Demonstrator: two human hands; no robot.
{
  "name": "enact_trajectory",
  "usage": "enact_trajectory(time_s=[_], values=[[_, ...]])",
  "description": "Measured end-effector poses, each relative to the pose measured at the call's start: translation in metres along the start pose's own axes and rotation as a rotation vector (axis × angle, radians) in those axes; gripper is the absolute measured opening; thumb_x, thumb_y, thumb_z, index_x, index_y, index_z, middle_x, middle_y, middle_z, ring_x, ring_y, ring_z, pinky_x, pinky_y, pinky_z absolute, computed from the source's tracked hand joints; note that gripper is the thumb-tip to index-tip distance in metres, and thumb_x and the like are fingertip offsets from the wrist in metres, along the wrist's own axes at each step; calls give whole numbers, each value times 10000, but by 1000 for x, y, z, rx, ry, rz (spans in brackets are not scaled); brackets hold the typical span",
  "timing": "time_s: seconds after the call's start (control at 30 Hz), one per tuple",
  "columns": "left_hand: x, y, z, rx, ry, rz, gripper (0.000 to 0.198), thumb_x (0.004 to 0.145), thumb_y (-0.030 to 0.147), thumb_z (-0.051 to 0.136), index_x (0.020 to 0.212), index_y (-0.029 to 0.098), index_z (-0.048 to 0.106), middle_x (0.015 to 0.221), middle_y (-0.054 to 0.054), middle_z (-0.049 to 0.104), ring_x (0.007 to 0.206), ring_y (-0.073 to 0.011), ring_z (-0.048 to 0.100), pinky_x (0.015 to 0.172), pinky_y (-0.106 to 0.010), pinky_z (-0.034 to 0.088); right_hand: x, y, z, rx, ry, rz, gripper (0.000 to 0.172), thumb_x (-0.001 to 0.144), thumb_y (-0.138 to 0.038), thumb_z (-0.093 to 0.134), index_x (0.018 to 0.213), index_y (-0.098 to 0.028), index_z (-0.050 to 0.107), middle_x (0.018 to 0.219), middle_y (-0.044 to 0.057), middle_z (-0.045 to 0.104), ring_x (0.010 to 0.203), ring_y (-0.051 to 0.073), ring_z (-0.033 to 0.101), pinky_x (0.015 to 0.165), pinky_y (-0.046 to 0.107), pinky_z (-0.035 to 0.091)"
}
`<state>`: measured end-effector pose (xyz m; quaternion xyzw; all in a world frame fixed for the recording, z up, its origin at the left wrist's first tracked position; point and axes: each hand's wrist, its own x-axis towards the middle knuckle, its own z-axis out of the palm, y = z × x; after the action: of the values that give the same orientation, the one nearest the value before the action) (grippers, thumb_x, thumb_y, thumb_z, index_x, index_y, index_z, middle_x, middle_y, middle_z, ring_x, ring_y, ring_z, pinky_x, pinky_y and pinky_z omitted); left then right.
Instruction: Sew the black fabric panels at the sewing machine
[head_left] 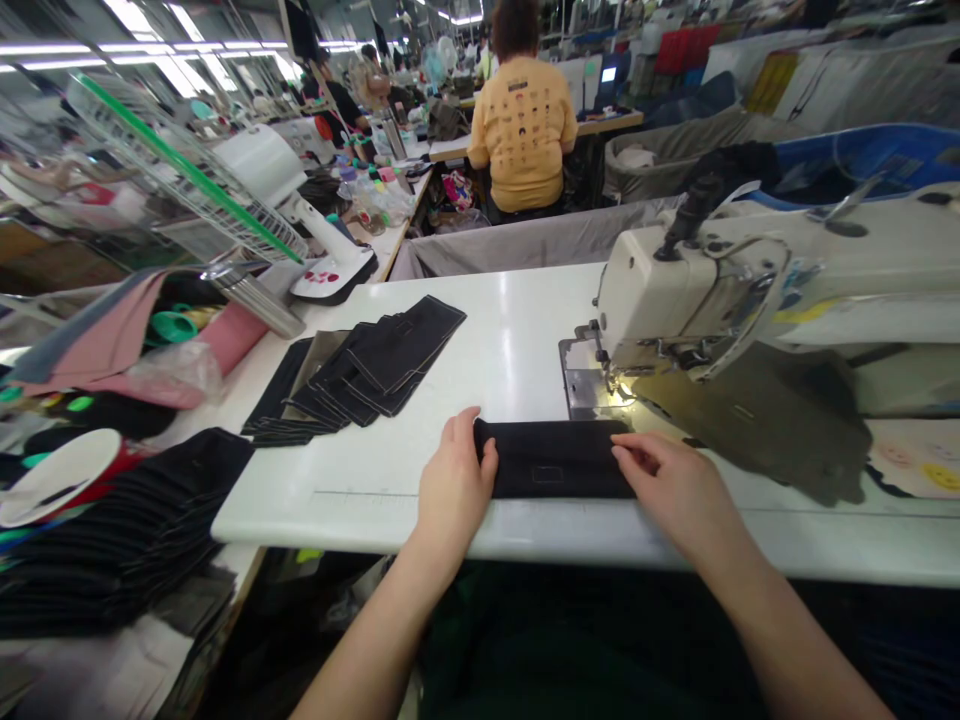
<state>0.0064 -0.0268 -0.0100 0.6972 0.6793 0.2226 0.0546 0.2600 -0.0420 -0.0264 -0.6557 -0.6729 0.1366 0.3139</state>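
A folded black fabric piece (555, 458) lies on the white sewing table (517, 350), just in front of the lit needle area of the sewing machine (675, 290). My left hand (454, 490) grips its left end, thumb on top and fingers curled under the edge. At the right end, my right hand (671, 485) pinches the top edge of the cloth with its fingers pressed together. A larger dark grey-green fabric (765, 420) lies under and to the right of the machine head.
A fanned stack of black cut pieces (360, 370) lies on the table's left. More black pieces (127, 520) are piled lower left, beside pink fabric (112, 340). A white iron-like device (330, 260) stands behind. A person in a yellow shirt (523, 125) sits at a far table.
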Motion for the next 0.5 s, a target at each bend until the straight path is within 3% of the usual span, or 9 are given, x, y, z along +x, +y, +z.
enact_trajectory(time_s=[0.1,0.17,0.23,0.3,0.37,0.5], values=[[1,-3,-3,118,74,208,411,934,160,536,1345,153,546,1334,-181,575,1101,-301,632,916,-462,560,1,-5,0,-113,51,-165,272,936,-267,473,980,-178,726,926,110,675,838,255,648,770,401,543],[5,-6,-5,126,-4,440,361,929,83,483,1248,169,629,1328,-152,605,1161,-295,605,985,-462,536,5,-9,2,-83,24,-327,325,930,-146,412,1044,-160,716,1074,140,670,1024,274,637,921,438,530],[8,-5,-5,118,-131,556,350,930,55,450,1182,166,667,1236,-129,667,1123,-275,625,963,-434,556,9,-14,5,-19,-47,-413,400,916,-62,355,1077,-165,707,1145,129,673,1097,254,627,993,436,513],[6,1,-3,125,-188,515,315,963,146,484,1236,146,643,1188,-138,686,1090,-273,640,946,-429,569,11,-18,9,6,-79,-380,361,942,-92,381,1098,-167,698,1138,118,683,1081,251,634,990,438,525],[-3,9,2,147,-175,443,413,977,312,539,1348,131,571,1293,-172,640,1200,-318,601,1000,-474,540,10,-19,12,-11,-67,-326,272,969,-209,481,1139,-162,688,1145,126,681,1084,275,628,984,466,531],[-14,10,10,177,-166,495,568,988,432,507,1473,139,464,1568,-198,399,1467,-393,341,1133,-553,415,0,-8,9,-74,-28,-349,299,976,-295,534,1206,-167,675,1211,144,675,1127,299,624,993,500,529]])
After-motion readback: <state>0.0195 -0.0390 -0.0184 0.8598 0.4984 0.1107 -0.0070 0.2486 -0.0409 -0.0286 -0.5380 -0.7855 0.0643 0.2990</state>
